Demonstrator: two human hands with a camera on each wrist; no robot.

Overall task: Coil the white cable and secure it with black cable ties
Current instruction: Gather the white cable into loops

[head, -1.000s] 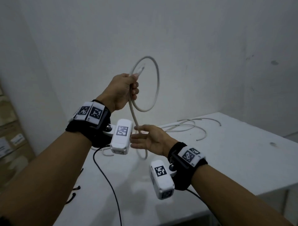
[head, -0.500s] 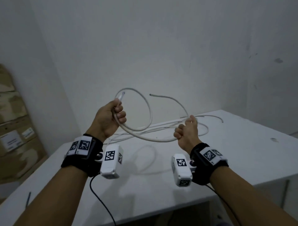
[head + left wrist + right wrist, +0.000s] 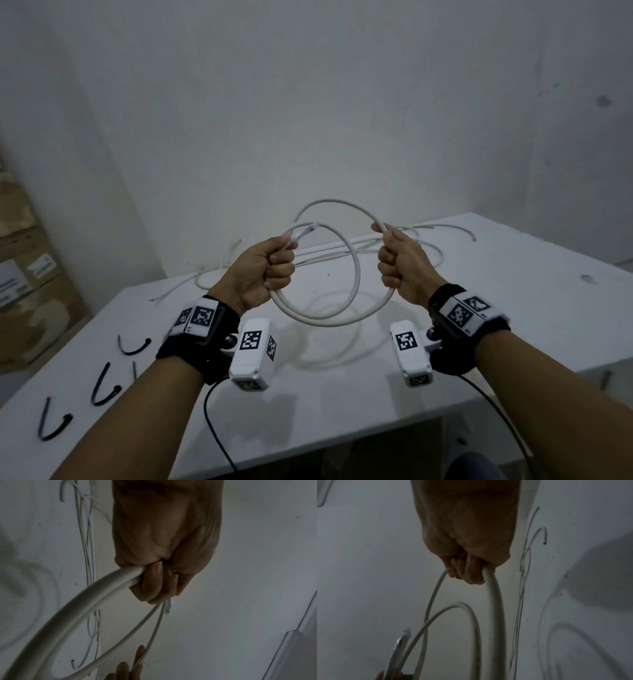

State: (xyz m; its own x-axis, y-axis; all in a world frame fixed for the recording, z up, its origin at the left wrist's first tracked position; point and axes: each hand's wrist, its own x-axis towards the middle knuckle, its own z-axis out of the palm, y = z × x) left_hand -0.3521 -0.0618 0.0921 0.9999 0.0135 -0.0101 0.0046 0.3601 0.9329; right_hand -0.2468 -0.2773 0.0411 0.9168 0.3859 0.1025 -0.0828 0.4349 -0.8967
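Two hands raised above the white table (image 3: 513,308), wrists bent, knuckles facing each other. Left hand (image 3: 263,270) fisted round two strands of white cable (image 3: 356,274) plus its plug end; right hand (image 3: 402,265) fingers curled round the outer loop. Cable forms two overlapping loops in the air between them, remainder trailing on table behind. Black cable ties (image 3: 102,383) lie at table's left edge.

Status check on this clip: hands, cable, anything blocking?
Left hand grips the coil and plug end. Right hand grips the white cable, bending a new loop. Black ties untouched on table. Nothing blocking.
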